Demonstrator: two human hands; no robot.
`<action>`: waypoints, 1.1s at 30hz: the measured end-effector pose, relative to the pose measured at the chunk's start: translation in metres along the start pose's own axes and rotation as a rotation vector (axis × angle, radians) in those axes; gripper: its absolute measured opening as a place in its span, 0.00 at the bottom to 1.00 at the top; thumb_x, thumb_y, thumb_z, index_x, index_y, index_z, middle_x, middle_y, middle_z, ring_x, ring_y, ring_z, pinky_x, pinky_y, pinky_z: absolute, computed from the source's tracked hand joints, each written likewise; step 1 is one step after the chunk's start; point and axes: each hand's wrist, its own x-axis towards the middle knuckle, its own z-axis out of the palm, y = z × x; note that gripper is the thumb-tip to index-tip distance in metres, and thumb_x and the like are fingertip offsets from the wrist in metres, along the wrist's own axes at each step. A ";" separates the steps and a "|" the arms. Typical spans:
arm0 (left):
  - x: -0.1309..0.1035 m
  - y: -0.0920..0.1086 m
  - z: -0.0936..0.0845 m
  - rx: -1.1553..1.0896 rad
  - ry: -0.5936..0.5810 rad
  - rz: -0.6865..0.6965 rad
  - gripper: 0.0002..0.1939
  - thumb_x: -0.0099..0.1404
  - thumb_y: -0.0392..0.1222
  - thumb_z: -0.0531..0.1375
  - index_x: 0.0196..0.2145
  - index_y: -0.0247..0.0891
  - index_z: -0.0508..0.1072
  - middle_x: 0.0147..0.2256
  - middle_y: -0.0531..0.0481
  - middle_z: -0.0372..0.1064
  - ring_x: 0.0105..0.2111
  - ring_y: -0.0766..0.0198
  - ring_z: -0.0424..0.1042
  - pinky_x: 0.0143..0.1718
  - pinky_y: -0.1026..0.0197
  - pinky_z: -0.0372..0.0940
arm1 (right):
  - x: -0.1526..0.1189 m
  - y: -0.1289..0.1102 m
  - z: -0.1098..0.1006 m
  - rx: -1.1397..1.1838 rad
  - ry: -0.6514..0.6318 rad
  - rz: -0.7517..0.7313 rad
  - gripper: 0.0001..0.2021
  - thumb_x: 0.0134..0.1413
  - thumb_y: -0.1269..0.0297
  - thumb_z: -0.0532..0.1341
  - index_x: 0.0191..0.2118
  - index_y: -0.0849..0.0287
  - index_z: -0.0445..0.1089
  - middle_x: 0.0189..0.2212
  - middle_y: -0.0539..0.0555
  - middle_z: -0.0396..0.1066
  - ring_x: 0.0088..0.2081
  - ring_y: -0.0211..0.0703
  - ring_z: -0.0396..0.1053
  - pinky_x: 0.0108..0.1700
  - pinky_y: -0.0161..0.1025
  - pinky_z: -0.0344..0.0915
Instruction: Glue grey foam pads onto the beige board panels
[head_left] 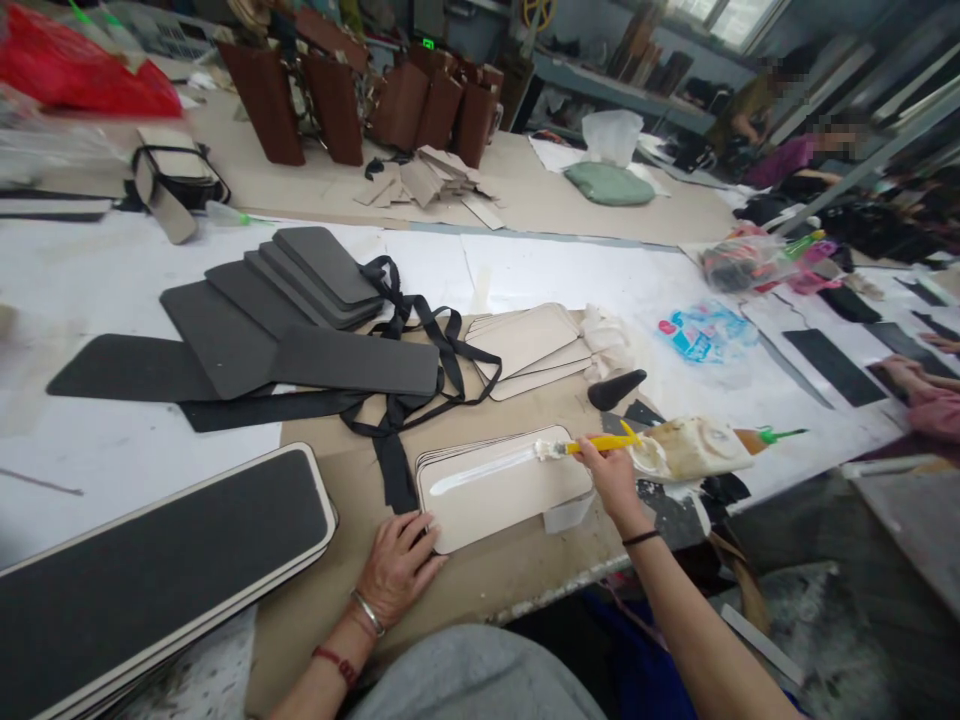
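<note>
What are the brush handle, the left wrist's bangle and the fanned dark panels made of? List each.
Brush handle: likely plastic, smooth, evenly bright yellow.
Bangle: apparently metal, silvery and shiny.
Dark panels: matt, uniform grey; perhaps foam or coated board, unclear.

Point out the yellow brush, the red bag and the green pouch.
Brush [600,443]: head view, on its yellow handle.
Red bag [82,72]: head view, on its crumpled middle.
Green pouch [609,184]: head view, on its upper face.
</note>
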 end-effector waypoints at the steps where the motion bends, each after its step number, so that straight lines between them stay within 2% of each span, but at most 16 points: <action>1: 0.000 0.001 0.000 0.008 0.001 0.000 0.11 0.59 0.43 0.57 0.40 0.41 0.71 0.41 0.44 0.71 0.42 0.56 0.66 0.42 0.51 0.63 | 0.005 0.001 -0.005 -0.027 0.014 -0.016 0.21 0.35 0.46 0.64 0.29 0.62 0.68 0.25 0.55 0.71 0.29 0.47 0.70 0.34 0.44 0.68; 7: -0.002 0.004 0.000 0.044 -0.001 0.003 0.14 0.58 0.40 0.59 0.43 0.39 0.69 0.43 0.43 0.70 0.45 0.55 0.65 0.44 0.51 0.63 | 0.021 0.001 -0.037 -0.244 0.057 -0.121 0.20 0.41 0.46 0.60 0.29 0.61 0.69 0.25 0.55 0.70 0.28 0.47 0.69 0.35 0.45 0.65; 10: -0.002 0.006 0.000 0.028 0.000 -0.003 0.14 0.57 0.40 0.59 0.43 0.40 0.69 0.43 0.43 0.69 0.46 0.56 0.65 0.45 0.51 0.63 | 0.011 -0.007 -0.036 -0.212 0.019 -0.156 0.19 0.41 0.46 0.61 0.30 0.60 0.69 0.26 0.55 0.70 0.30 0.47 0.69 0.36 0.45 0.65; 13: -0.001 0.009 -0.001 0.017 -0.001 -0.026 0.13 0.59 0.40 0.57 0.43 0.40 0.69 0.44 0.43 0.69 0.46 0.56 0.64 0.45 0.51 0.63 | -0.016 -0.020 -0.012 -0.053 -0.103 -0.088 0.18 0.42 0.48 0.63 0.33 0.59 0.67 0.28 0.54 0.70 0.31 0.47 0.69 0.36 0.44 0.66; 17: -0.001 0.012 -0.002 0.031 0.004 -0.061 0.12 0.59 0.41 0.57 0.41 0.39 0.70 0.43 0.42 0.68 0.46 0.56 0.63 0.46 0.52 0.63 | -0.070 -0.033 0.041 0.113 -0.316 -0.025 0.16 0.43 0.49 0.63 0.31 0.57 0.67 0.28 0.52 0.69 0.32 0.45 0.69 0.36 0.42 0.67; 20: -0.003 0.011 -0.002 0.022 -0.010 -0.076 0.12 0.59 0.41 0.57 0.42 0.39 0.70 0.42 0.43 0.68 0.45 0.57 0.64 0.46 0.52 0.62 | -0.102 -0.031 0.073 0.181 -0.433 0.011 0.14 0.45 0.51 0.62 0.30 0.57 0.66 0.28 0.52 0.67 0.31 0.44 0.68 0.35 0.41 0.68; 22: -0.003 0.011 -0.001 0.015 -0.008 -0.072 0.12 0.59 0.41 0.57 0.42 0.40 0.70 0.40 0.43 0.68 0.43 0.57 0.65 0.45 0.52 0.63 | -0.110 -0.025 0.082 0.185 -0.463 0.017 0.14 0.46 0.51 0.61 0.31 0.57 0.66 0.28 0.52 0.67 0.31 0.43 0.68 0.35 0.41 0.68; 24: -0.003 0.010 -0.001 0.019 0.016 -0.056 0.12 0.59 0.41 0.57 0.41 0.39 0.70 0.39 0.44 0.69 0.41 0.58 0.65 0.43 0.53 0.63 | -0.105 -0.016 0.077 0.147 -0.420 -0.009 0.14 0.46 0.51 0.61 0.31 0.58 0.66 0.28 0.52 0.67 0.30 0.43 0.68 0.35 0.41 0.67; 26: -0.003 0.010 0.000 0.030 0.041 -0.037 0.11 0.59 0.41 0.58 0.40 0.38 0.71 0.38 0.44 0.70 0.40 0.58 0.66 0.42 0.54 0.64 | -0.090 -0.008 0.060 0.069 -0.313 -0.045 0.15 0.44 0.51 0.61 0.30 0.59 0.66 0.28 0.53 0.67 0.30 0.44 0.68 0.35 0.41 0.67; 30: -0.001 0.011 -0.001 0.048 0.053 -0.016 0.11 0.58 0.41 0.58 0.39 0.37 0.71 0.38 0.43 0.70 0.40 0.58 0.65 0.41 0.54 0.63 | -0.046 0.007 0.009 -0.092 -0.083 -0.077 0.19 0.41 0.48 0.62 0.30 0.60 0.67 0.26 0.54 0.69 0.28 0.45 0.69 0.33 0.42 0.66; 33: 0.000 0.011 -0.001 0.052 0.064 -0.005 0.10 0.58 0.41 0.58 0.39 0.37 0.70 0.37 0.44 0.70 0.39 0.58 0.66 0.41 0.54 0.63 | -0.023 0.013 -0.025 -0.214 0.031 -0.105 0.20 0.40 0.46 0.61 0.30 0.61 0.68 0.24 0.55 0.70 0.27 0.46 0.69 0.33 0.43 0.66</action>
